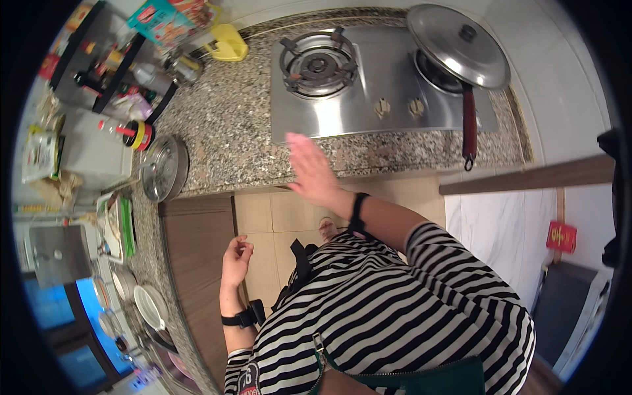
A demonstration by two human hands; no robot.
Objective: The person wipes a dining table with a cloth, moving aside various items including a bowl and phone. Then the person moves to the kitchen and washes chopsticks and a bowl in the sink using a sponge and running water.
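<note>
My right hand reaches over the front edge of the speckled granite counter, its fingers stretched towards the near edge of the steel gas stove. Nothing is in it. Lower and to the left, my left hand hangs over the floor beside the cabinet, fingers loosely curled and apart, also holding nothing. On the stove, the left burner carries a bare pan support. A frying pan with a dark red handle sits on the right burner beneath a domed metal lid. Two control knobs lie between the burners.
A glass lid or bowl stands at the counter's inner corner beside a black-and-yellow jar. A black rack holds several bottles. A yellow plastic holder is at the back. White bowls line the left counter.
</note>
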